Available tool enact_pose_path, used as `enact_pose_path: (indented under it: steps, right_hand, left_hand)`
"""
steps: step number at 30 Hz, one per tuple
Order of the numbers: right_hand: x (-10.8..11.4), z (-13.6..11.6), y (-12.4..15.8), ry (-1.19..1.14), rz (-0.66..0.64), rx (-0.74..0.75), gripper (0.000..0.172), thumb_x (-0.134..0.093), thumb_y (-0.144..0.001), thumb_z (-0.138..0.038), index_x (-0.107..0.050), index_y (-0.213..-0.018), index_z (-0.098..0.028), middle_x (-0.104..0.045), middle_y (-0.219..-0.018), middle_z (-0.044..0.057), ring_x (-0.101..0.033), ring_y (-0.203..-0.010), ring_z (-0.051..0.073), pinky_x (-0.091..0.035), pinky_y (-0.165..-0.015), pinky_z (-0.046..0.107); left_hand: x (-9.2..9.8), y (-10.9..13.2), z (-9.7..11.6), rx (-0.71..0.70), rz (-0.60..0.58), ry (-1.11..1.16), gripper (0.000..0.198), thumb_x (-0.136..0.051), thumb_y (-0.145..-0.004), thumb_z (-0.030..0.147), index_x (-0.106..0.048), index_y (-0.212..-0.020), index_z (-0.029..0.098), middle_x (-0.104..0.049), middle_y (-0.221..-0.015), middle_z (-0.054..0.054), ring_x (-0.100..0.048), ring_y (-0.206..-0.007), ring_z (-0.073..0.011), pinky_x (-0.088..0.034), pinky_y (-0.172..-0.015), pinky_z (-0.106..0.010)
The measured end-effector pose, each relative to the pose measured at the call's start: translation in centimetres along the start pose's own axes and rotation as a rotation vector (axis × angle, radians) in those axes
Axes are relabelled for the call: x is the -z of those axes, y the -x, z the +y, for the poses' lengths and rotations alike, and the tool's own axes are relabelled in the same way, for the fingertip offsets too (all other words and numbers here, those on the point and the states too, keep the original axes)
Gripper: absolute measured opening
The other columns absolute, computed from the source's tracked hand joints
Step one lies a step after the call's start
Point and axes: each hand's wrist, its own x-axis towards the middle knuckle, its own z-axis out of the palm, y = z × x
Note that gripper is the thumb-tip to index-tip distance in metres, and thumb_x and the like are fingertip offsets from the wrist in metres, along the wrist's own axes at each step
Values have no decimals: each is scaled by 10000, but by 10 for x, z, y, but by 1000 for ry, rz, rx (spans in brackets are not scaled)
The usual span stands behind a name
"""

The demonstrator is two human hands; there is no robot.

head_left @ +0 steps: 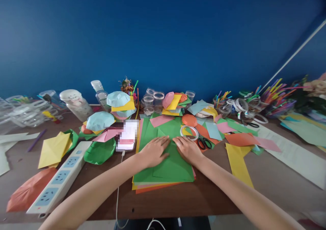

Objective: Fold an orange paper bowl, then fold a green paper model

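In front of me lies a stack of coloured paper with green sheets (175, 174) on top. My left hand (155, 152) rests flat on a folded green paper piece (163, 172), its fingers stretched out toward the middle. From the other side my right hand (187, 150) presses on the same green paper, fingers extended, the fingertips of both hands close to each other. Neither hand grips anything. Just beyond my right hand are a roll of white tape (189, 133) and black-handled scissors (204, 142).
A phone (128, 135) on a white cable and a power strip (59, 177) are on the left. Folded paper shapes, such as a green one (100, 151), surround the stack. Clear plastic cups (158, 101) stand along the blue wall. Yellow paper (238, 163) lies right.
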Motion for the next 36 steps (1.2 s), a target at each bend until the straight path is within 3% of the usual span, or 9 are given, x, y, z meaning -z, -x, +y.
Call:
enact_pose_path:
  steps: [4,8,14,20,25,30,33,36]
  right_hand:
    - [1,8,-6,-108,45,90,243,-406,-875,-152,-536,-1080,-152,-639,-951,84,-581,-896,179,-465,-766,290]
    - [11,-1,-1,-290,2,137,270,-441,-875,-258,-521,-1118,-171,-628,-1030,79,-578,-947,174,-468,-811,305]
    - [23,-13,19,-428,-218,188,524,-562,-788,-469,-480,-1218,-183,-539,-1234,92,-464,-1176,212,-387,-974,343]
    - [22,-6,27,-577,-318,142,797,-610,-633,-653,-445,-1262,-192,-474,-1314,109,-426,-1219,250,-354,-1007,367]
    - [21,-6,26,-640,-320,92,729,-598,-660,-637,-457,-1237,-214,-490,-1301,87,-463,-1185,234,-368,-988,340]
    - [23,-6,21,-646,-308,88,687,-594,-679,-621,-469,-1219,-214,-524,-1257,84,-489,-1150,229,-375,-969,333]
    - [24,-5,17,-650,-299,82,666,-602,-675,-617,-490,-1193,-213,-557,-1210,79,-512,-1115,229,-385,-948,333]
    - [25,-4,15,-668,-291,54,648,-612,-668,-611,-508,-1173,-218,-576,-1181,71,-533,-1082,229,-401,-923,325]
  left_hand:
    - [3,27,3,-50,-60,48,598,-350,-890,478,-232,-1396,182,-275,-1449,-84,-284,-1316,-209,-254,-1058,-344]
    - [4,35,-1,-28,-70,89,600,-364,-886,474,-226,-1402,200,-259,-1457,-67,-256,-1328,-211,-247,-1070,-356]
    - [2,32,-2,-19,-56,138,568,-358,-893,469,-266,-1390,210,-289,-1446,-59,-264,-1324,-215,-256,-1072,-368]
    - [1,34,-7,-49,-74,220,532,-315,-920,431,-236,-1400,216,-238,-1466,-48,-211,-1345,-206,-224,-1094,-376]
    - [-2,34,-13,-63,-74,296,459,-326,-929,275,-278,-1383,227,-248,-1463,-30,-195,-1350,-173,-216,-1107,-373]
    - [2,34,-13,-80,-17,368,370,-402,-881,192,-493,-1238,226,-400,-1386,-31,-303,-1307,-186,-264,-1083,-397]
    - [12,36,-16,-102,-37,479,283,-466,-843,196,-586,-1098,214,-508,-1286,-33,-407,-1233,-171,-333,-1041,-352]
    - [23,38,-20,-193,-119,557,299,-568,-788,288,-582,-1079,221,-518,-1268,-34,-379,-1251,-201,-320,-1043,-379]
